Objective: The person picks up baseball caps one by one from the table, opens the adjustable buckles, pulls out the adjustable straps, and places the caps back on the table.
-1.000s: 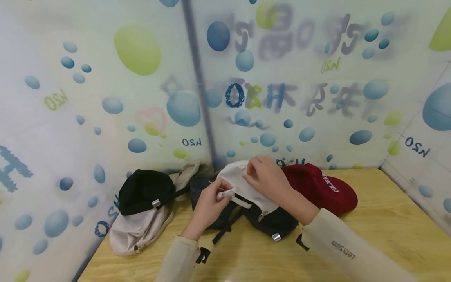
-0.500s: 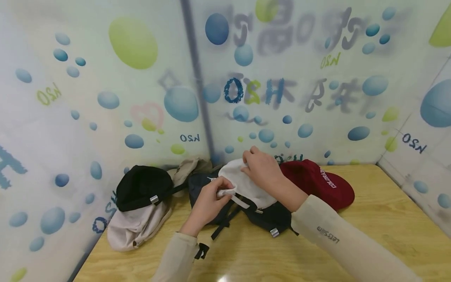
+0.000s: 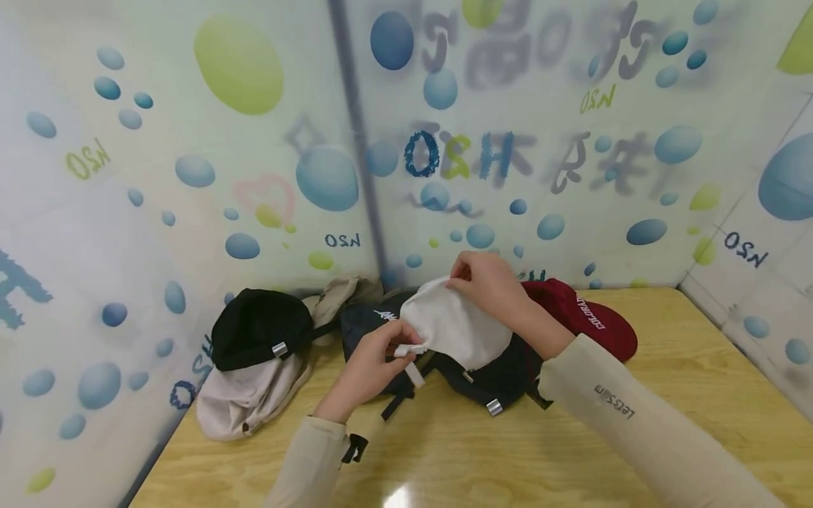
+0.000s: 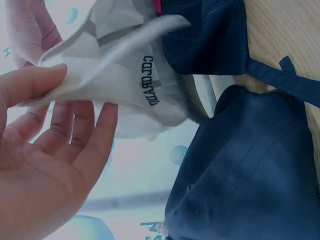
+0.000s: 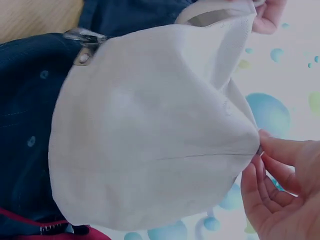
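Note:
Both hands hold a white cap (image 3: 459, 326) up over the dark caps. My left hand (image 3: 373, 361) pinches its edge between thumb and fingers, next to the loose white strap (image 3: 415, 375). In the left wrist view, the cap's inside faces the camera, showing dark "COLORADO" lettering (image 4: 147, 80), and the strap crosses the opening, blurred. My right hand (image 3: 494, 286) pinches the crown's fabric, and the right wrist view shows thumb and fingertips at a seam, pulling the cloth into a point. A metal buckle (image 5: 84, 44) sits at the cap's far edge in that view.
Behind and below lie navy caps (image 3: 485, 384) with straps. A maroon cap (image 3: 600, 324) lies to the right. On the left, a black cap (image 3: 257, 328) rests on a pale pink cap (image 3: 238, 406), with a beige cap (image 3: 343, 307) behind. A patterned wall backs the wooden table (image 3: 641, 402).
My right hand has shifted slightly along the crown and up. The white cap has turned so its crown faces me more and its back opening less; the strap now hangs down.

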{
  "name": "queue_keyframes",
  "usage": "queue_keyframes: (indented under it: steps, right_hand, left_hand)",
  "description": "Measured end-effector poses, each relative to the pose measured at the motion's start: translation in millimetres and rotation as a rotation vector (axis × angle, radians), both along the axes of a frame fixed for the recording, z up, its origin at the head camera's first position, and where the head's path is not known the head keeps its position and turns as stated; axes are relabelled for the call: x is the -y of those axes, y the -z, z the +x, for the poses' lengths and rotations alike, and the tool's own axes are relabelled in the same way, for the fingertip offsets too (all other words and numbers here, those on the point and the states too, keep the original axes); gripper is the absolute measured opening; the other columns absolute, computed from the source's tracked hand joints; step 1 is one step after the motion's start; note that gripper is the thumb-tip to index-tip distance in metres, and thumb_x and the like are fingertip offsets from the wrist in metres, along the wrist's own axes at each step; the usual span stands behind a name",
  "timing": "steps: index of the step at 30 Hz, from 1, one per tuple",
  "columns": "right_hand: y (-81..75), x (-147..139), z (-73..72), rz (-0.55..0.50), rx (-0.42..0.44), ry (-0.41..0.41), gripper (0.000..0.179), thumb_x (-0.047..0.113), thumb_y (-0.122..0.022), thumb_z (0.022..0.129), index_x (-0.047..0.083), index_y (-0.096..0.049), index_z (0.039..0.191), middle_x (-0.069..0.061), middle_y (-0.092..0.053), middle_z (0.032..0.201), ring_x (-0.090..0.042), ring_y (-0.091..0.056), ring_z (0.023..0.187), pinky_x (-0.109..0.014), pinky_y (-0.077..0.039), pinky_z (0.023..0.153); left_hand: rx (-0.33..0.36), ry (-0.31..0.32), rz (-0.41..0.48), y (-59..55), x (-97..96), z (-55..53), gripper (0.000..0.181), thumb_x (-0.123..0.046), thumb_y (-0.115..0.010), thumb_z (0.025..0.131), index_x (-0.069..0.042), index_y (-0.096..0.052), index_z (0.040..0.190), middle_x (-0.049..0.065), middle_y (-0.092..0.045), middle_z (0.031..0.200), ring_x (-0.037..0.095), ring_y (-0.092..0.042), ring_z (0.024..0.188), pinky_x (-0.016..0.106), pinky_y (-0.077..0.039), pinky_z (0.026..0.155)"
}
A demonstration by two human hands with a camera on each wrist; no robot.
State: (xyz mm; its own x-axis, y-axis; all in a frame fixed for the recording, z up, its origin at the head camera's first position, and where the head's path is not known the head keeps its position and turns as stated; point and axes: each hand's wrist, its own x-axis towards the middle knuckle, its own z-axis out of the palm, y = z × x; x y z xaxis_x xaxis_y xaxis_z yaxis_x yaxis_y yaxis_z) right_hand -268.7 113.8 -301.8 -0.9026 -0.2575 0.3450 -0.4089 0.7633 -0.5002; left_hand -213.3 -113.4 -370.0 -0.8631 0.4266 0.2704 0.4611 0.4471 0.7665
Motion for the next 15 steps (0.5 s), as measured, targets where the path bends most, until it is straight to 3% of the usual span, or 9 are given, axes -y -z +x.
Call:
queue_keyframes:
  steps: [5, 8, 12, 15]
  right_hand:
    - [-11.4, -16, -2.0, -0.098, 0.047, 0.03, 0.014, 0.024, -0.073, 0.092, 0.01, -0.07, 0.089, -0.008, -0.072, 0.084, -0.02, -0.064, 0.076, -0.029, -0.049, 0.065]
    - [-24.8, -29, -2.5, -0.149, 0.072, 0.049, 0.016, 0.025, -0.073, 0.092, 0.009, -0.071, 0.092, -0.01, -0.072, 0.087, -0.021, -0.064, 0.079, -0.028, -0.049, 0.066]
    - [-47.9, -48, 0.1, -0.214, 0.101, 0.076, 0.022, 0.028, -0.071, 0.094, 0.006, -0.071, 0.098, -0.009, -0.072, 0.089, -0.018, -0.062, 0.079, -0.025, -0.049, 0.066]
    - [-63.1, -61, 3.3, -0.254, 0.109, 0.109, 0.026, 0.029, -0.071, 0.093, 0.004, -0.07, 0.101, -0.003, -0.072, 0.085, -0.013, -0.06, 0.075, -0.024, -0.048, 0.064]
  left_hand:
    - [-0.059, 0.026, 0.017, -0.3, 3.6, 2.3, 0.023, 0.003, -0.069, 0.089, -0.012, -0.063, 0.107, 0.006, -0.067, 0.107, 0.021, -0.067, 0.104, 0.036, -0.057, 0.092]
    - [-0.088, 0.028, 0.071, -4.4, 5.5, 4.6, 0.026, 0.005, -0.07, 0.088, -0.009, -0.062, 0.108, 0.008, -0.063, 0.108, 0.023, -0.064, 0.102, 0.036, -0.058, 0.09]
    - [-0.083, -0.016, 0.146, -11.1, 8.8, 7.6, 0.027, 0.007, -0.069, 0.088, -0.005, -0.061, 0.11, 0.012, -0.061, 0.109, 0.025, -0.063, 0.099, 0.03, -0.06, 0.081]
    - [-0.061, -0.06, 0.133, -13.5, 11.7, 8.9, 0.021, 0.002, -0.069, 0.09, -0.007, -0.063, 0.108, 0.01, -0.065, 0.106, 0.022, -0.067, 0.094, 0.027, -0.058, 0.076]
